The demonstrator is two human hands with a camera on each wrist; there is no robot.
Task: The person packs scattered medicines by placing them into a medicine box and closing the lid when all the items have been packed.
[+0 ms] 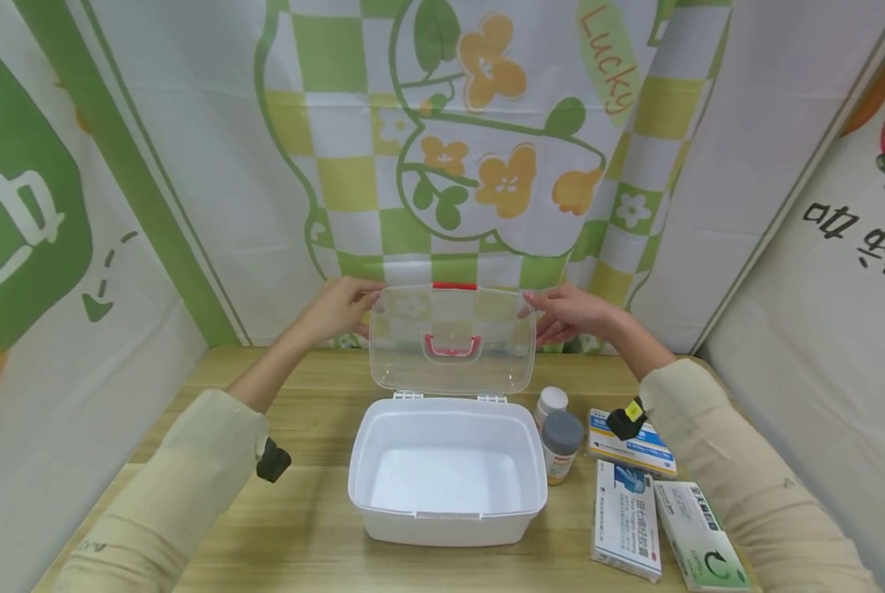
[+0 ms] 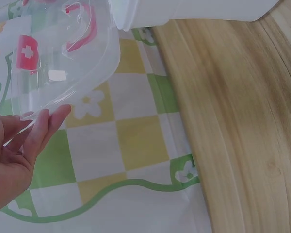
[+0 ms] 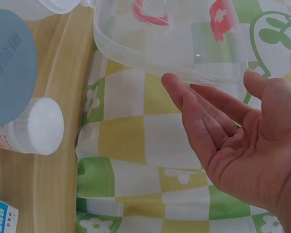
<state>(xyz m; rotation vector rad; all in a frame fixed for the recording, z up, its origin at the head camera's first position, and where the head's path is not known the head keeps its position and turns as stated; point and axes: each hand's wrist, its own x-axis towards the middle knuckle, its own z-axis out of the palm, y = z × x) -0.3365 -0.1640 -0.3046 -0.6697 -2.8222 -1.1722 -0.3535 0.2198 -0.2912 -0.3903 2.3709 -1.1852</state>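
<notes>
A white plastic box (image 1: 448,527) stands on the table with its clear hinged lid (image 1: 453,366) raised upright behind it. The lid has a red handle and a red latch with a white cross. At the lid's upper left corner my left hand (image 1: 342,309) holds the edge, thumb and fingers about the rim; the left wrist view shows this hand (image 2: 19,145) too. My right hand (image 1: 579,313) holds the opposite corner between thumb and fingers. In the right wrist view, the fingers of that hand (image 3: 247,131) are fairly straight along the rim.
Right of the box stand a grey-capped bottle (image 1: 562,449) and a white-capped bottle (image 1: 551,401). Farther right lie a blue-and-white carton (image 1: 631,445), a grey-white carton (image 1: 626,519) and a green-white carton (image 1: 701,535). A patterned curtain (image 1: 353,173) hangs behind the wooden table (image 1: 294,527).
</notes>
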